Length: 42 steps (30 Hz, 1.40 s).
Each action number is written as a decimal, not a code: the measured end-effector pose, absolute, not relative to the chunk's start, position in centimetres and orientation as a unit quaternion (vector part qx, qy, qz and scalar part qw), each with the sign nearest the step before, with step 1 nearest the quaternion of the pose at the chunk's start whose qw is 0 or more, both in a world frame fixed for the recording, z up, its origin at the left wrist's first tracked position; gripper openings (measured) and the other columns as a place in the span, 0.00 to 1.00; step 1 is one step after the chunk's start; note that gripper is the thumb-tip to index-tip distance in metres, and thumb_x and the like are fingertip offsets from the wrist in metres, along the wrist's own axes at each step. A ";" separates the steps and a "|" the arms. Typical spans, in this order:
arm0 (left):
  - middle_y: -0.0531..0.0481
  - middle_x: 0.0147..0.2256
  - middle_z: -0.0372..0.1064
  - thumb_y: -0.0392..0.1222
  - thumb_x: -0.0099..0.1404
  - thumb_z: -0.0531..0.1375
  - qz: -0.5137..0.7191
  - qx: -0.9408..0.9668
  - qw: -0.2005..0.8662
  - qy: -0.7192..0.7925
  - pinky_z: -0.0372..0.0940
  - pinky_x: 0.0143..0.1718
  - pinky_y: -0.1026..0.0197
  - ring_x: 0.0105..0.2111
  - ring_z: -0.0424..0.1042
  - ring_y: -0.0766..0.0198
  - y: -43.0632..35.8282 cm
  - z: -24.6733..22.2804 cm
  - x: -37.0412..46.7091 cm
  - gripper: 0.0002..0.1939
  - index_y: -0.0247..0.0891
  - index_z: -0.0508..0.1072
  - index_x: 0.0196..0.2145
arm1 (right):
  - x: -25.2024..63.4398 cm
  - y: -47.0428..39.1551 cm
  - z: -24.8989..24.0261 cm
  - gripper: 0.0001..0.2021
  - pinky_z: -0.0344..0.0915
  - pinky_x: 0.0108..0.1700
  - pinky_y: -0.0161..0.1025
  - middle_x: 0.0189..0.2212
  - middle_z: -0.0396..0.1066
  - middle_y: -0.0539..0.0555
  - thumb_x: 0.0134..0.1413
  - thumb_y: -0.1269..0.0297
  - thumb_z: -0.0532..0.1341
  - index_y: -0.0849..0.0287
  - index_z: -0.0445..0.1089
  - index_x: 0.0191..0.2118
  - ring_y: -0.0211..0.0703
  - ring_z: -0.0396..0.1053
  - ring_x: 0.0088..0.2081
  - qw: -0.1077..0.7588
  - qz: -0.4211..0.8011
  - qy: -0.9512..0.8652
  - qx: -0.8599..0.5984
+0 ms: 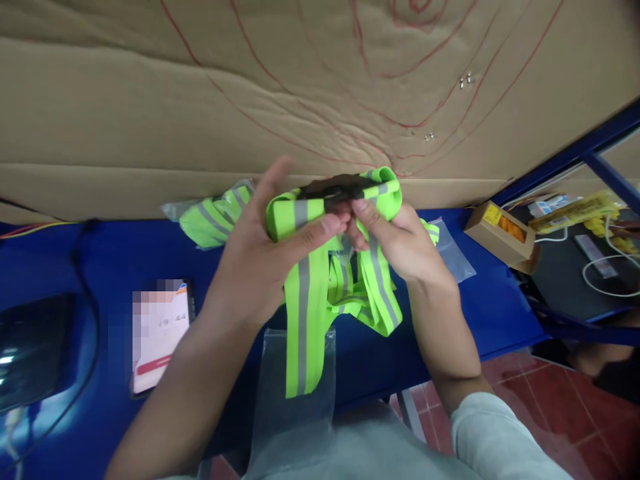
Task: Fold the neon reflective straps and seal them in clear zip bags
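Both of my hands hold a neon-green reflective strap (303, 293) with grey stripes and a black buckle (345, 192) above the table. My left hand (267, 247) grips the strap's left side, thumb laid across it and one finger raised. My right hand (387, 233) pinches the strap near the buckle with thumb and fingers. Loops of the strap hang below both hands. A clear plastic bag (295, 400) lies at the table's front edge, under the hanging end. Behind my left hand sits a bagged bundle of the same green strap (213, 220).
On the blue table (480, 313) a phone (163, 340) lies left, near a dark device (35, 347) and a cable. Another clear bag (455, 257) is at the right. An open cardboard box (503, 233) stands by the right edge. A cardboard panel (150, 120) rises behind.
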<state>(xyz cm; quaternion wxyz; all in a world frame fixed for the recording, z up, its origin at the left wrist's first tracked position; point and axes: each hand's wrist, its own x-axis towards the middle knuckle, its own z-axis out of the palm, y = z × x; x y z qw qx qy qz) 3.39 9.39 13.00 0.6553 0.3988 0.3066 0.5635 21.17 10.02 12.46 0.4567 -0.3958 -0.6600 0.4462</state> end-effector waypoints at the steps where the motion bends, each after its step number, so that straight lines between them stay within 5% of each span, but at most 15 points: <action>1: 0.50 0.42 0.82 0.35 0.54 0.76 0.562 0.397 0.658 0.307 0.75 0.48 0.60 0.41 0.81 0.63 9.4 12.9 3.6 0.36 0.40 0.70 0.58 | 20.9 10.0 12.5 0.20 0.74 0.42 0.37 0.26 0.69 0.49 0.72 0.50 0.55 0.57 0.75 0.34 0.37 0.73 0.33 0.473 0.408 -0.662 -0.414; 5: 0.49 0.47 0.81 0.39 0.59 0.73 0.523 0.473 0.632 0.322 0.72 0.56 0.56 0.50 0.79 0.56 9.8 12.3 3.1 0.14 0.40 0.81 0.44 | 20.6 9.7 12.5 0.17 0.76 0.53 0.45 0.37 0.77 0.51 0.70 0.48 0.56 0.53 0.77 0.42 0.46 0.76 0.50 0.510 0.348 -0.662 -0.425; 9: 0.46 0.51 0.79 0.42 0.59 0.73 0.422 0.545 0.655 0.309 0.72 0.56 0.50 0.54 0.76 0.49 10.2 11.7 2.7 0.18 0.41 0.82 0.48 | 21.0 9.4 12.4 0.22 0.78 0.52 0.46 0.45 0.78 0.51 0.69 0.42 0.54 0.52 0.76 0.50 0.49 0.76 0.55 0.493 0.392 -0.639 -0.441; 13: 0.50 0.55 0.77 0.41 0.58 0.74 0.441 0.658 0.545 0.274 0.66 0.62 0.52 0.58 0.73 0.51 10.9 10.6 3.3 0.24 0.46 0.79 0.52 | 20.9 9.7 12.1 0.26 0.75 0.57 0.44 0.50 0.77 0.51 0.69 0.38 0.51 0.51 0.76 0.52 0.47 0.73 0.58 0.444 0.421 -0.681 -0.402; 19: 0.49 0.49 0.79 0.45 0.63 0.70 0.455 0.646 0.534 0.300 0.70 0.54 0.53 0.49 0.77 0.55 11.6 9.0 3.3 0.15 0.43 0.80 0.48 | 21.3 9.9 13.0 0.23 0.74 0.54 0.45 0.40 0.78 0.52 0.70 0.43 0.54 0.56 0.77 0.46 0.46 0.75 0.50 0.379 0.346 -0.755 -0.408; 21: 0.48 0.46 0.79 0.46 0.65 0.69 0.437 0.640 0.556 0.299 0.72 0.52 0.53 0.47 0.78 0.55 11.6 8.9 3.2 0.12 0.41 0.80 0.45 | 22.1 9.7 13.8 0.20 0.72 0.57 0.47 0.50 0.77 0.55 0.65 0.46 0.62 0.55 0.75 0.51 0.51 0.73 0.55 0.399 0.300 -0.740 -0.452; 24: 0.48 0.46 0.80 0.45 0.66 0.67 0.383 0.657 0.584 0.285 0.73 0.51 0.51 0.46 0.78 0.53 11.3 9.3 3.2 0.14 0.41 0.79 0.48 | 23.2 9.2 14.9 0.30 0.70 0.61 0.51 0.62 0.69 0.57 0.56 0.48 0.70 0.49 0.68 0.62 0.55 0.67 0.62 0.425 0.246 -0.723 -0.486; 26: 0.48 0.49 0.79 0.44 0.66 0.66 0.350 0.697 0.566 0.268 0.70 0.56 0.50 0.52 0.77 0.52 11.1 9.5 3.3 0.16 0.41 0.77 0.52 | 23.4 9.0 15.2 0.27 0.71 0.57 0.49 0.58 0.73 0.57 0.57 0.47 0.69 0.48 0.70 0.60 0.54 0.71 0.57 0.393 0.251 -0.750 -0.469; 29: 0.48 0.49 0.78 0.43 0.65 0.68 0.340 0.728 0.535 0.262 0.69 0.59 0.51 0.55 0.74 0.52 11.0 9.8 3.2 0.18 0.39 0.77 0.51 | 23.1 9.2 15.1 0.18 0.72 0.46 0.40 0.38 0.79 0.52 0.65 0.46 0.62 0.57 0.78 0.44 0.43 0.75 0.40 0.343 0.290 -0.791 -0.415; 32: 0.48 0.42 0.81 0.45 0.63 0.70 0.307 0.670 0.620 0.270 0.76 0.43 0.57 0.42 0.80 0.55 10.9 9.9 3.2 0.17 0.39 0.78 0.48 | 22.5 9.3 15.0 0.22 0.68 0.37 0.34 0.26 0.72 0.49 0.68 0.48 0.59 0.61 0.75 0.31 0.36 0.70 0.32 0.382 0.302 -0.769 -0.414; 35: 0.49 0.36 0.82 0.45 0.61 0.71 0.233 0.601 0.716 0.269 0.76 0.35 0.61 0.34 0.81 0.58 10.8 10.2 3.1 0.14 0.38 0.80 0.43 | 22.4 9.2 15.0 0.22 0.65 0.33 0.31 0.25 0.69 0.47 0.67 0.50 0.61 0.61 0.72 0.27 0.34 0.67 0.30 0.445 0.324 -0.708 -0.442; 39: 0.49 0.38 0.82 0.43 0.63 0.69 0.190 0.611 0.725 0.254 0.76 0.40 0.61 0.38 0.81 0.59 10.4 10.8 3.0 0.10 0.37 0.80 0.40 | 22.9 9.7 14.5 0.12 0.64 0.29 0.30 0.28 0.70 0.46 0.64 0.54 0.65 0.59 0.74 0.38 0.33 0.67 0.29 0.434 0.438 -0.655 -0.437; 42: 0.50 0.41 0.81 0.44 0.63 0.68 0.218 0.656 0.676 0.254 0.75 0.46 0.57 0.43 0.80 0.56 10.3 10.9 2.9 0.11 0.39 0.79 0.42 | 23.3 10.5 13.8 0.18 0.68 0.32 0.32 0.31 0.74 0.45 0.62 0.50 0.67 0.53 0.71 0.52 0.36 0.71 0.32 0.393 0.457 -0.662 -0.445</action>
